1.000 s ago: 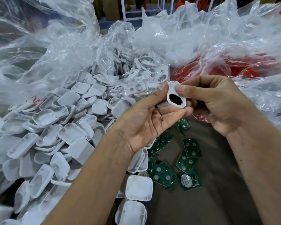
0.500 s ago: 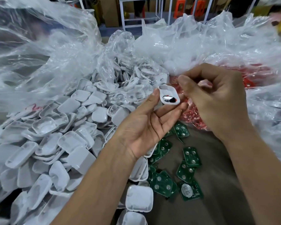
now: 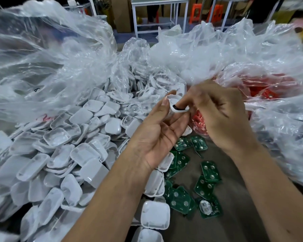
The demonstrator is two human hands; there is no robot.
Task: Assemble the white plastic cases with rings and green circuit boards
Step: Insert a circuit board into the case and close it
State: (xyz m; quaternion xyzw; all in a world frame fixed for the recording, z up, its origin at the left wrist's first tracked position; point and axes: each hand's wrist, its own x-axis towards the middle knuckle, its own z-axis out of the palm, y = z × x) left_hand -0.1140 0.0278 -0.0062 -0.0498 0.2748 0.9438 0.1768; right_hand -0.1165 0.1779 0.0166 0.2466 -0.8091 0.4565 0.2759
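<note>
My left hand [image 3: 157, 135] pinches a small white plastic case [image 3: 177, 109] between thumb and fingertips, hollow side up. A dark ring [image 3: 177, 107] lies inside it. My right hand [image 3: 220, 116] is beside it, a finger pressing down into the case on the ring. Several green circuit boards [image 3: 209, 172] lie scattered on the brown table below my hands. A big heap of empty white cases [image 3: 63, 154] covers the left side.
Crumpled clear plastic bags [image 3: 59, 67] ring the work area. One bag at the right holds red parts [image 3: 262, 91]. White table frames [image 3: 161, 13] and orange stools [image 3: 215, 13] stand in the background.
My right hand came back to the case and now presses a finger into it. The case has tilted flatter in my left hand. The view has tipped upward slightly.
</note>
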